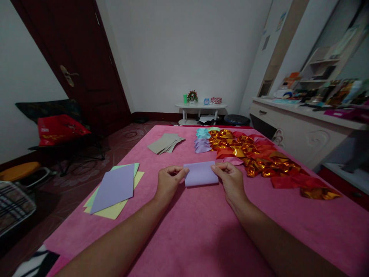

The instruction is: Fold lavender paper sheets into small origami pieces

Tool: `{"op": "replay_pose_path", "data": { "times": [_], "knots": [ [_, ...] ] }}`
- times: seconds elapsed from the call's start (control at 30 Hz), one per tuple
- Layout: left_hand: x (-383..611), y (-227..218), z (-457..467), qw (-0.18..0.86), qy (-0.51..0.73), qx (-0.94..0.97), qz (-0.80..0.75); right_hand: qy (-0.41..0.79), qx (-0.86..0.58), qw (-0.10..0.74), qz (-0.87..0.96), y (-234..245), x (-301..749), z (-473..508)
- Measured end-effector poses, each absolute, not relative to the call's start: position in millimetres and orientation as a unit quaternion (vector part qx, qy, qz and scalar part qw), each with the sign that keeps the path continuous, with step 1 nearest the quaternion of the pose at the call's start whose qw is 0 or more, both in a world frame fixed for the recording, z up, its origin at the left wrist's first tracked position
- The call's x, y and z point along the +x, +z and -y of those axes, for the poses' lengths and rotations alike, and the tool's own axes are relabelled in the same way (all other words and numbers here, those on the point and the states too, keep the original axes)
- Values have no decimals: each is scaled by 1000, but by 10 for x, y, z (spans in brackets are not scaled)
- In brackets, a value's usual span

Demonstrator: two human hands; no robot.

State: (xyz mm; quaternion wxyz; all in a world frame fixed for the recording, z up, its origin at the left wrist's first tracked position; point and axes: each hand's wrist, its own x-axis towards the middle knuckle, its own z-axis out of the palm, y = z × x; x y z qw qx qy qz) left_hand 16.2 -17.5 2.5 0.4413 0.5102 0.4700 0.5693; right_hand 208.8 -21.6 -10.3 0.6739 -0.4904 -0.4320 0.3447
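A lavender sheet of paper [201,175], bent over on itself into a short wide shape, is held just above the pink cloth. My left hand [170,181] pinches its left end between thumb and fingers. At the opposite end, my right hand [231,179] grips the upper corner the same way. To the left lies a stack of coloured paper [113,188], lavender on top with green and yellow sheets showing beneath. Farther back rests a fanned pile of grey-beige paper [165,143].
Folded gold foil and coloured paper pieces [248,150] cover the right side of the pink-covered table [201,238]. A white dresser [305,127] crowded with bottles stands at right. Behind are a small white side table [198,105] and, leftward, a chair holding a red bag [62,130].
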Motion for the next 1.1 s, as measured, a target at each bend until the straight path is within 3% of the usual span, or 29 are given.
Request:
{"op": "replay_pose_path", "data": {
  "times": [0.93,1.1],
  "knots": [
    [171,4,165,433,591,504,-458,307,-521,653,456,-130,2080,228],
    [143,-18,160,375,568,561,-471,255,-572,605,491,-113,2094,226]
  ]
}}
